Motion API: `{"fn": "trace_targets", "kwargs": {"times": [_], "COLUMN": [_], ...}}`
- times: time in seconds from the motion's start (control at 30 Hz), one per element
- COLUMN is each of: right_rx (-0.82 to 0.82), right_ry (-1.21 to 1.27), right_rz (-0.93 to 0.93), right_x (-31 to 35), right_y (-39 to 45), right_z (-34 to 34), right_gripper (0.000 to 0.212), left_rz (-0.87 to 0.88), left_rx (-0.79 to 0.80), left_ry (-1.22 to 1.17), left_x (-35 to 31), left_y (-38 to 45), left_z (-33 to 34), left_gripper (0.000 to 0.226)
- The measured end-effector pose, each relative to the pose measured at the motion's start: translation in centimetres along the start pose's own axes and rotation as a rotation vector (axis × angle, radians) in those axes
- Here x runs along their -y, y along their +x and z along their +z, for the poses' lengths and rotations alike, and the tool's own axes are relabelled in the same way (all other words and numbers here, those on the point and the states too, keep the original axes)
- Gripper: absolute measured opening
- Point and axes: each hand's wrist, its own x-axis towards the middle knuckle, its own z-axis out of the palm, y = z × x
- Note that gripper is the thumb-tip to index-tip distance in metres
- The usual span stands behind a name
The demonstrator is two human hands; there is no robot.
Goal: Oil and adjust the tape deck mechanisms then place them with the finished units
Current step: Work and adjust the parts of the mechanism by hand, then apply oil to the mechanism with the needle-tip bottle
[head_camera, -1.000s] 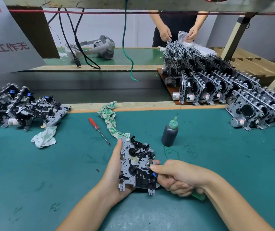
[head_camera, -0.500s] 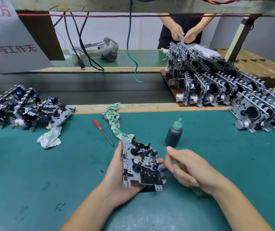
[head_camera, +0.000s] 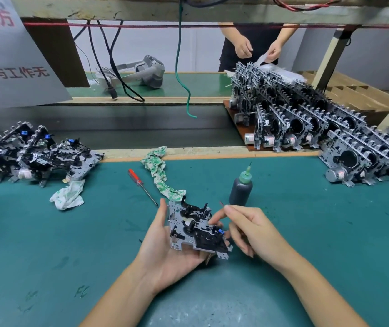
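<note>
**Mechanism cradled, tool poised beside it**

Head view: one tape deck mechanism (head_camera: 196,228) was held above the green desk (head_camera: 306,232), resting on the upturned palm and fingers of the left hand (head_camera: 165,246), the thumb laid along its left edge. The grip of that hand was loose, more a cradle than a clamp. The right hand (head_camera: 250,230) was curled about a thin pointed tool (head_camera: 222,204), only the tip of which showed above the fingers, while a forefinger reached toward the mechanism's right side. An oil bottle (head_camera: 241,189) with a green nozzle stood upright on the desk just behind the hands. A red-handled screwdriver (head_camera: 141,184) and a patterned rag (head_camera: 159,175) lay to the left. Unprocessed mechanisms (head_camera: 35,156) were heaped at the far left; the finished units (head_camera: 366,156) were ranked on edge at the right.

The adjusting step was judged to be in hand. Because the mechanism was only supported from below, pressure from the tool could tip it off the palm. The bottle stood close to the right wrist and could be knocked over by a careless reach.
</note>
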Motion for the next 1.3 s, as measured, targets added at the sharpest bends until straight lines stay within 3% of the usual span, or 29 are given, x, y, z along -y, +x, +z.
{"fn": "trace_targets", "kwargs": {"times": [0.1,0.2,0.3,0.4,0.5,0.57,0.67,0.73,0.87,0.93,1.0,1.07,1.17,1.23,1.3], "right_rx": [-0.024,-0.161,-0.307,-0.193,0.002,0.061,0.030,0.003,-0.049,-0.060,-0.097,-0.133,-0.161,-0.161,-0.160], "right_ry": [-0.081,-0.201,-0.769,-1.227,-1.281,-1.335,-1.419,-1.427,-1.407,-1.364,-1.350,-1.350,-1.353,-1.367,-1.369], "right_rz": [0.009,-0.015,-0.016,-0.084,-0.218,-0.276,-0.420,-0.451,-0.405,-0.371,-0.366,-0.375,-0.386,-0.383,-0.382], "right_x": [-0.1,-0.5,-0.8,-0.5,-0.6,-0.5,-0.5,-0.6,-1.1,-1.5,-1.8,-2.0,-2.3,-2.5,-2.6], "right_y": [0.0,-0.1,-0.5,-1.1,-1.6,-2.0,-2.2,-2.3,-3.0,-3.3,-3.3,-3.3,-3.3,-3.3,-3.2], "right_z": [-0.3,-1.0,-2.1,-2.5,-2.2,-2.0,-2.3,-2.5,-2.6,-2.7,-2.6,-2.2,-1.8,-1.7,-1.7], "right_gripper": [0.040,0.036,0.027,0.032,0.055,0.052,0.046,0.048,0.053,0.054,0.054,0.053,0.053,0.055,0.056], "left_rz": [-0.003,-0.007,-0.022,-0.084,-0.187,-0.221,-0.237,-0.240,-0.217,-0.151,0.015,0.284,0.596,0.639,0.624], "left_rx": [0.033,0.062,0.081,0.155,0.178,0.178,0.069,-0.038,-0.021,0.020,-0.058,-0.263,-0.601,-0.628,-0.624], "left_ry": [0.075,0.157,0.246,0.338,0.481,0.559,0.693,0.761,0.641,0.628,0.692,0.971,1.707,2.041,2.188], "left_x": [0.0,-0.4,-0.9,-1.3,-1.4,-1.9,-3.5,-4.4,-4.9,-4.8,-4.7,-4.3,-3.0,-1.4,-0.1], "left_y": [0.0,0.0,-0.2,-0.5,-0.5,-0.4,-0.1,0.4,0.5,0.4,0.4,-0.2,-2.1,-3.3,-3.7], "left_z": [-0.2,-0.6,-0.7,-0.6,-0.6,-0.4,0.3,0.3,-0.4,-0.7,-0.7,-0.6,-0.8,-0.9,-0.6], "left_gripper": [0.090,0.084,0.081,0.078,0.074,0.070,0.067,0.078,0.086,0.081,0.076,0.068,0.070,0.081,0.083]}}
